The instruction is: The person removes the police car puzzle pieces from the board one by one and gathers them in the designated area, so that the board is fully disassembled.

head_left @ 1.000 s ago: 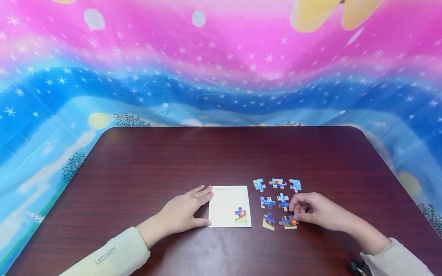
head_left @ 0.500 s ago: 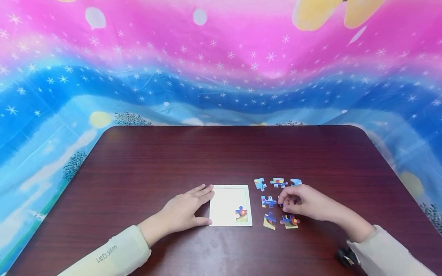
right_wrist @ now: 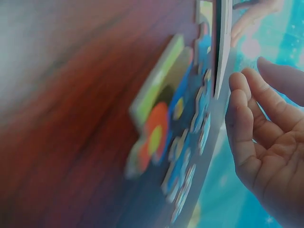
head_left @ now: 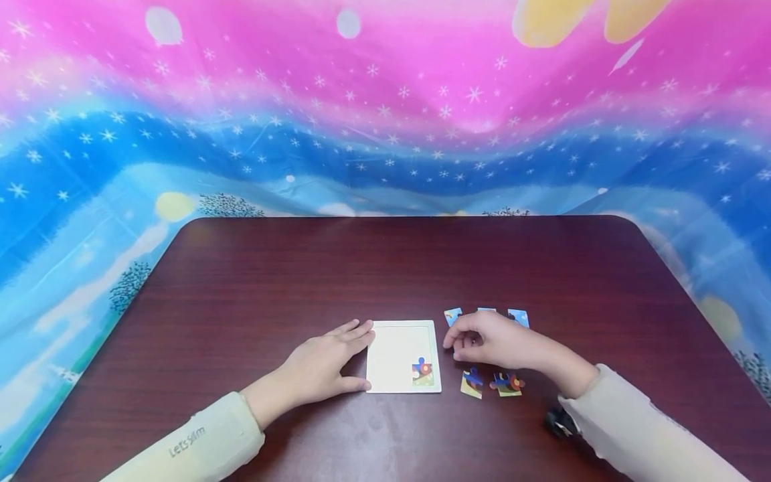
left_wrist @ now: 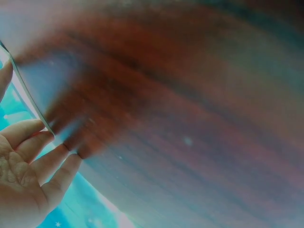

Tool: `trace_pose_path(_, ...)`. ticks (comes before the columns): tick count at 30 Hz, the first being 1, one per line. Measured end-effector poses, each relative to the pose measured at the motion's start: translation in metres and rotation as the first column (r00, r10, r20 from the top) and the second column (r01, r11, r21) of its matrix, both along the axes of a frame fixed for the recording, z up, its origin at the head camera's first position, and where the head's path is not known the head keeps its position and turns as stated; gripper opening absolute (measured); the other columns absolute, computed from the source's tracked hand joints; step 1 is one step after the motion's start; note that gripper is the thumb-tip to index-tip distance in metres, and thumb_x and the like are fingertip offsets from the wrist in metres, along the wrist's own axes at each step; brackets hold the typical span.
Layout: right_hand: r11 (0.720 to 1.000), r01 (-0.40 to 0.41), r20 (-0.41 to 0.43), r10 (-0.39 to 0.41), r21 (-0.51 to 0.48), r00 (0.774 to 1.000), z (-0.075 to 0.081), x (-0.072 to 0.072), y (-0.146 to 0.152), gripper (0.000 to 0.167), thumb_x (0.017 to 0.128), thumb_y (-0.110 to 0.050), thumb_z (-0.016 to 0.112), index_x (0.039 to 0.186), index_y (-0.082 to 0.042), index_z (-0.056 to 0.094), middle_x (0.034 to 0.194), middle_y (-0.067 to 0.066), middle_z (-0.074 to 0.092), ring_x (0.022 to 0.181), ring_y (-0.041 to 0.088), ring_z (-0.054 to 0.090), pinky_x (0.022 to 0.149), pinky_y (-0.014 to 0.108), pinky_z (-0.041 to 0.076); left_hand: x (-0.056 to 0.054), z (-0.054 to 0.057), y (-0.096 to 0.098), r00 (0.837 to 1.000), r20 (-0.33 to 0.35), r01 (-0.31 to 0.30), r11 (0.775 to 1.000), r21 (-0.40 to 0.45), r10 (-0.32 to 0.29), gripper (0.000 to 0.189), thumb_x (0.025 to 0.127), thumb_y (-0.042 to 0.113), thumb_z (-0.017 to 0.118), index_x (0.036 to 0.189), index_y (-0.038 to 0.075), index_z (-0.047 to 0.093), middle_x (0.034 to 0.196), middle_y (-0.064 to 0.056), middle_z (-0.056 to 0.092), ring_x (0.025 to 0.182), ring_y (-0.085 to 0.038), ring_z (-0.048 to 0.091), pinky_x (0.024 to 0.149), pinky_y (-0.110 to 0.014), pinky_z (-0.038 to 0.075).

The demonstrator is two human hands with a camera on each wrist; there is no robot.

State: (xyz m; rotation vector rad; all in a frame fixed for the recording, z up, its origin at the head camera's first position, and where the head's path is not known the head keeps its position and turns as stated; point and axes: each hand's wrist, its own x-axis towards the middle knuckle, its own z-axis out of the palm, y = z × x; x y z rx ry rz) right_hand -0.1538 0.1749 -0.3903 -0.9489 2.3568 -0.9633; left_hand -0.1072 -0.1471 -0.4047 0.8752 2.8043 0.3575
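My left hand point(head_left: 316, 368) rests at the left edge of a square puzzle tray point(head_left: 391, 351), fingers and thumb spread along its side. One puzzle piece point(head_left: 423, 373) with a red flower lies in the tray's lower right corner. In the left wrist view the fingertips point(left_wrist: 73, 159) reach past the tray's edge. Just right of the tray my right hand point(head_left: 506, 341) hovers over loose puzzle pieces, fingers loosely curled. Nothing shows between its fingers point(right_wrist: 242, 114) in the right wrist view. A flower piece point(right_wrist: 154, 128) looms large there. The hand covers the middle row of pieces in the head view.
Two near pieces, a yellow-and-blue one point(head_left: 472, 383) and a flower one point(head_left: 508, 383), lie below the right hand. Beyond it, corner pieces point(head_left: 518, 317) show partly. The dark wooden table point(head_left: 361, 268) ends at a pink-and-blue cloth backdrop point(head_left: 385, 134).
My right hand has moved left across the loose pieces, from their right side toward the tray. The left hand stays at the tray's edge, and the piece in the tray has not moved.
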Motion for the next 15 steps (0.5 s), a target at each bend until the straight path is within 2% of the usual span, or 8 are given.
trace_pose_path(8, 0.999, -0.038, -0.009, 0.038, 0.015, 0.999, 0.000, -0.002, -0.024, 0.015, 0.088, -0.011, 0.075, 0.102, -0.009, 0.074, 0.087, -0.006, 0.064, 0.076, 0.002, 0.055, 0.068, 0.020, 0.053, -0.001, -0.001, 0.000, 1.000, -0.004, 0.000, 1.000, 0.001, 0.000, 0.076, 0.084, 0.046, 0.076, 0.145, 0.010, 0.051, 0.155, -0.005, 0.045, 0.145, -0.027, 0.042, 0.107, -0.045, 0.048)
trace_pose_path(15, 0.998, -0.057, -0.001, 0.057, 0.036, 0.998, -0.001, -0.003, -0.038, 0.016, 0.087, -0.009, 0.074, 0.104, -0.008, 0.074, 0.095, -0.001, 0.070, 0.078, 0.001, 0.057, 0.071, 0.019, 0.053, 0.000, -0.003, -0.001, 1.000, 0.004, -0.004, 1.000, 0.000, 0.004, 0.076, 0.084, 0.049, 0.074, 0.145, 0.011, 0.051, 0.156, -0.004, 0.044, 0.145, -0.027, 0.041, 0.107, -0.045, 0.048)
